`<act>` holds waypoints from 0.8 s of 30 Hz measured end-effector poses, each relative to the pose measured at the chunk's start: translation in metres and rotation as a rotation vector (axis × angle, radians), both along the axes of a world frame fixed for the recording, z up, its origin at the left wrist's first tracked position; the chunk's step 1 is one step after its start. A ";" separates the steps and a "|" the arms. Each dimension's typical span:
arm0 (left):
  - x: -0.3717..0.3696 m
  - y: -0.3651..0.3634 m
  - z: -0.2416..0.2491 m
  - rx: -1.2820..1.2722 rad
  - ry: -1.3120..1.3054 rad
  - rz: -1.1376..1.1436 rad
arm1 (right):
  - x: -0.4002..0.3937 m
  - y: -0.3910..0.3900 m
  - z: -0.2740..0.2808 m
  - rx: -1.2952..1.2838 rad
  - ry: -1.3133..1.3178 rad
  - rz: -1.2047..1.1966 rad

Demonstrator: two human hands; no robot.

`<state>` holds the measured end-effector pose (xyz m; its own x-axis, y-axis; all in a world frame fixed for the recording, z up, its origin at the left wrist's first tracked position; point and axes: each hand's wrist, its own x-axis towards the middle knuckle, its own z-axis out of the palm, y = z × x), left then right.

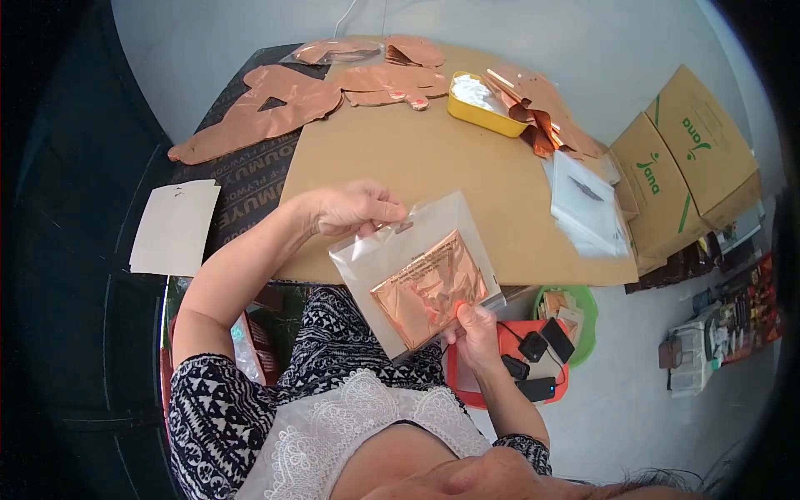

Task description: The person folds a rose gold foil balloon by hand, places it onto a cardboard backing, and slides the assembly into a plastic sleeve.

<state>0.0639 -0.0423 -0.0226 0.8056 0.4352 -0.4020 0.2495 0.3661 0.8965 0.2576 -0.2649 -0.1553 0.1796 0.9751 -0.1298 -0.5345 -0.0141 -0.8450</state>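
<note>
A clear plastic packet (pixel 429 279) is tilted in front of me at the near edge of the table. Inside it lies a folded, shiny rose-gold foil piece with small dark print along its upper part. My left hand (pixel 362 208) is closed, pinching the top edge of the packet near its hang slot. Lower down, my right hand (pixel 477 329) grips the bottom right edge, its thumb on the front and its fingers partly hidden behind.
Flat rose-gold foil shapes (pixel 287 104) lie at the back left. A yellow tub (pixel 487 122) with white contents stands by copper strips (pixel 543 133). Clear bags (pixel 587 204) sit near cardboard boxes (pixel 658 171). White cards (pixel 173 229) are left; a red tray (pixel 462 379) holds black electronics.
</note>
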 end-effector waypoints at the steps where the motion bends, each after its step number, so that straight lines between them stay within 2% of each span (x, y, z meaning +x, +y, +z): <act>1: 0.001 0.001 0.001 0.028 0.021 -0.029 | 0.001 0.000 0.000 0.001 0.018 0.013; 9: 0.009 0.002 0.000 0.298 0.074 -0.117 | 0.001 -0.002 0.008 0.015 -0.017 -0.001; 18: 0.008 0.008 0.002 0.385 0.096 -0.126 | 0.003 -0.001 0.000 0.012 0.033 0.003; 24: 0.015 -0.005 0.006 0.363 0.096 0.059 | 0.000 -0.001 0.006 0.039 0.030 -0.002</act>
